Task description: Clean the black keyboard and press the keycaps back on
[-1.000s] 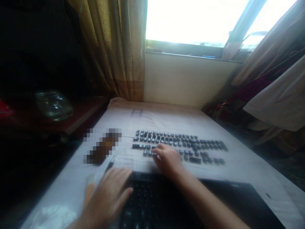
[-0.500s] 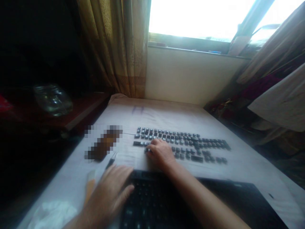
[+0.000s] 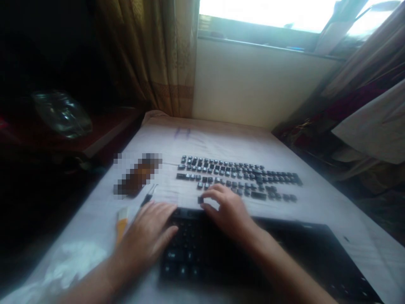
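Note:
My right hand (image 3: 232, 209) is raised just past the far edge of a black keyboard (image 3: 284, 249), thumb and index finger pinched on a small black keycap (image 3: 200, 199). Beyond it, loose black keycaps (image 3: 221, 170) lie in rows on the white cloth. My left hand (image 3: 155, 226) lies over the keyboard's left end, its fingers stretched out flat. Near those fingers, keys (image 3: 182, 255) still sit on the keyboard's left section, while the right part is a bare dark surface. A dark-handled wire tool (image 3: 148, 196) lies just beyond my left fingertips.
A yellow-handled brush (image 3: 122, 226) and a crumpled clear plastic bag (image 3: 69, 264) lie left of my left arm. Farther off is a blurred-out brown object (image 3: 137, 175). A small dark piece (image 3: 346, 239) lies at right. A clear container (image 3: 63, 114) stands on a reddish side table.
My right hand has drawn back from the keycap rows toward the keyboard, and a keycap now shows at its fingertips. My left hand stays on the keyboard. The view has tilted down slightly.

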The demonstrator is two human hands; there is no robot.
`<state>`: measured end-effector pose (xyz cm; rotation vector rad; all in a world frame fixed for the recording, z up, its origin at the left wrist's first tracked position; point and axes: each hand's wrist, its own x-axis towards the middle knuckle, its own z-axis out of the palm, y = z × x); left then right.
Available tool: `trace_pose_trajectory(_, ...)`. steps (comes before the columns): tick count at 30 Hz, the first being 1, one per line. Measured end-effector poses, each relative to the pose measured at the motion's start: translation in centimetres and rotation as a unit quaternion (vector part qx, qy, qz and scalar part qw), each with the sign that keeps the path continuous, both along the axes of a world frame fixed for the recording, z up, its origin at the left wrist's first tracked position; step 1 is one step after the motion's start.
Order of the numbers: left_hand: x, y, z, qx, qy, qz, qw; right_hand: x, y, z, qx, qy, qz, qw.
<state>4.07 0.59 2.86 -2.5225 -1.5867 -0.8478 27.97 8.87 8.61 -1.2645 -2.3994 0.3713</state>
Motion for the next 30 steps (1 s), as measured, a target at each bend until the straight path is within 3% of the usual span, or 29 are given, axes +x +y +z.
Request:
trace_pose_trajectory(6, 0.2, 0.0, 0.6, 0.010, 0.009, -0.013, 1.000, 2.9, -6.2, -0.8, -0.076, 0.138, 0.051, 0.986)
trace_pose_trajectory(10, 0.9, -0.6, 1.7, 0.039, -0.019, -0.074, 0.996, 3.1, -8.2, -1.7, -0.085, 0.152, 0.056, 0.983)
trace_pose_trajectory(14, 2.5, -1.7, 2.9, 0.077, -0.046, -0.192, 0.977, 2.9, -8.8, -2.3, -0.074, 0.139, 0.057, 0.986)
trace_pose_trajectory(17, 3.3, -2.2, 3.6, 0.076, -0.018, -0.242, 0.967, 2.7, -8.8, -2.4, -0.062, 0.117, 0.048, 0.990)
trace_pose_trajectory(30, 3.3, -2.0, 3.8, 0.073, 0.011, -0.254, 0.964, 2.1, -8.9, -2.4, -0.049, 0.066, 0.048, 0.995)
